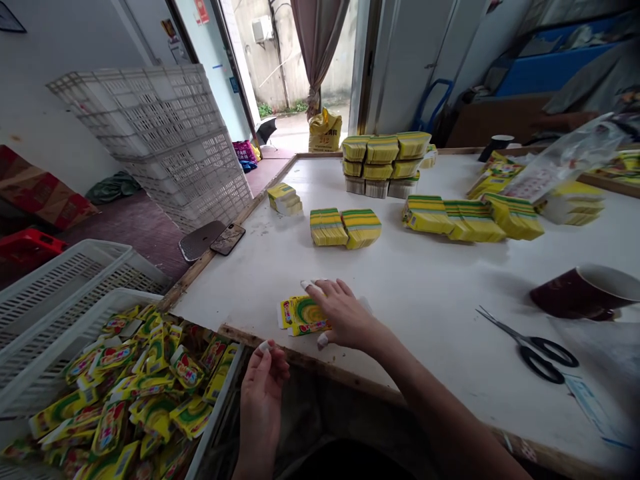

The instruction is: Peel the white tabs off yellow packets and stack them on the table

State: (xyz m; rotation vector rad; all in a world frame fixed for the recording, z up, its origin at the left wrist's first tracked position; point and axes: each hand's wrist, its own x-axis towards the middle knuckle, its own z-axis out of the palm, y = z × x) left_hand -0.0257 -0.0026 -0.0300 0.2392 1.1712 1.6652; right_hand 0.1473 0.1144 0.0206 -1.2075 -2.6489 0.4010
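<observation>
Carton (300, 315), yellow and green, lies on the white table (425, 287) near its front edge; flaps stick out at its left end. Landmark for all positions below: this carton.

Right hand (345, 320): over the carton's right end, palm down, fingers extended and slightly spread, thumb out toward the near side. White coverings on the thumb and some fingertips. Firmness of contact: cannot tell.

Left hand (265, 383): nearer than the carton and a little left, just off the table edge. Fingers curled, thumb and forefinger brought together; white covering on one fingertip. Whether anything is pinched between them: cannot tell.

Left of the carton and lower: white crate (227, 390) heaped with loose yellow packs (150, 393), lying at mixed angles.

Directly beyond the carton: two bundles (345, 228) side by side, touching. Farther beyond, somewhat right: a block (385, 150) of bundles, three tiers high. Beyond and left: small pile (285, 199); phone (228, 239) by the table's left edge. Beyond and well right: row (473, 218) of three leaning bundles, a clear bag (560, 157) behind.

Right of the carton, well apart: scissors (535, 350), blades slightly parted, and a dark mug (575, 293) past them.
</observation>
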